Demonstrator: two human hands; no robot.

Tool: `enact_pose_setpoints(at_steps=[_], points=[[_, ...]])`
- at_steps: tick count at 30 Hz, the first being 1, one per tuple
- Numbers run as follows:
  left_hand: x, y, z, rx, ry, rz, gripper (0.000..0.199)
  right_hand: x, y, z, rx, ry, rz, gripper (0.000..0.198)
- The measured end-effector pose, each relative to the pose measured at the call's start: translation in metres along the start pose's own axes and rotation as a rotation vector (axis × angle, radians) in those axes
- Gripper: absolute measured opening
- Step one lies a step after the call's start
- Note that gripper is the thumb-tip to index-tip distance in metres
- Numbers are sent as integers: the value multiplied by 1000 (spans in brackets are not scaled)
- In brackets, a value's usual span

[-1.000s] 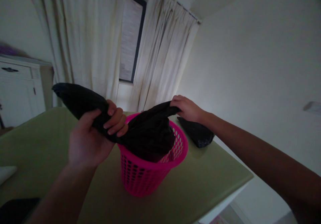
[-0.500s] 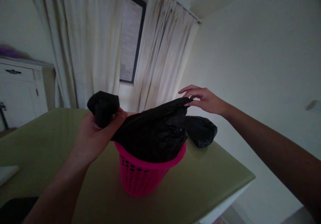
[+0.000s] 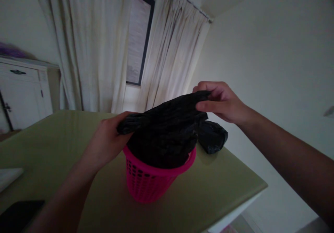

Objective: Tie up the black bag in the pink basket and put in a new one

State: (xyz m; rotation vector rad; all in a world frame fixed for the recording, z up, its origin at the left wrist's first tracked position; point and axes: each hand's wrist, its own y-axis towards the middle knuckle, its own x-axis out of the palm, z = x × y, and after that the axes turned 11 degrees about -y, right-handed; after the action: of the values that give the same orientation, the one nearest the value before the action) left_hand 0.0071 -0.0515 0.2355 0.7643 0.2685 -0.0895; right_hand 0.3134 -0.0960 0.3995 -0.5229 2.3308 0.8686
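Since half a second ago, the right hand [image 3: 221, 102] has closed from open fingers into a pinch on the black plastic bag [image 3: 164, 132], lifting its far edge. Left hand [image 3: 108, 142] grips the near edge. Stretched left-to-right, the bag sits in the pink basket [image 3: 151, 182] on the green table [image 3: 52, 146].

A: Which colour has the crumpled black plastic bag [image 3: 167, 132]?
B: It is plain black, without pattern. It sits in the bright pink perforated plastic basket [image 3: 153, 180], whose wall has rows of small dark holes.
A: And the olive-green flat tabletop [image 3: 208, 191]?
B: One even green. The small black plastic bundle [image 3: 212, 137] is dark too. The long cream fabric curtains [image 3: 96, 45] are plain, and the white wooden cabinet [image 3: 23, 90] has dark handles.
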Motion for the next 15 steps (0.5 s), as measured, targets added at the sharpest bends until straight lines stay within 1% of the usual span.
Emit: enact_pose_setpoints(at_steps=[2, 4, 6, 7, 8, 9, 11, 12, 13, 14, 15], points=[[0, 0, 1, 5, 32, -87, 38, 4, 7, -6, -38, -112, 88, 40], [1, -1, 5, 17, 47, -128, 41, 10, 12, -14, -105, -131, 158, 34], [3, -3, 8, 33, 36, -136, 37, 17, 15, -21, -199, -81, 181, 24], [4, -4, 9, 42, 22, -122, 32, 21, 16, -22, -228, -46, 172, 22], [4, -5, 9, 53, 0, -85, 25, 24, 17, -20, -231, -10, 157, 26], [4, -6, 9, 66, -31, -23, 19, 26, 17, -17, -207, 27, 144, 39], [6, -8, 9, 80, -106, 121, 10, 32, 16, -3, -94, 90, 118, 72], [7, -8, 9, 84, -143, 175, 9, 36, 15, 5, -30, 116, 94, 82], [9, -8, 11, 87, -179, 194, 8, 42, 14, 13, 27, 139, 66, 83], [12, -9, 13, 87, -211, 163, 7, 48, 13, 21, 80, 161, 32, 79], [15, -9, 17, 85, -233, 88, 7, 56, 12, 27, 129, 186, -1, 71]])
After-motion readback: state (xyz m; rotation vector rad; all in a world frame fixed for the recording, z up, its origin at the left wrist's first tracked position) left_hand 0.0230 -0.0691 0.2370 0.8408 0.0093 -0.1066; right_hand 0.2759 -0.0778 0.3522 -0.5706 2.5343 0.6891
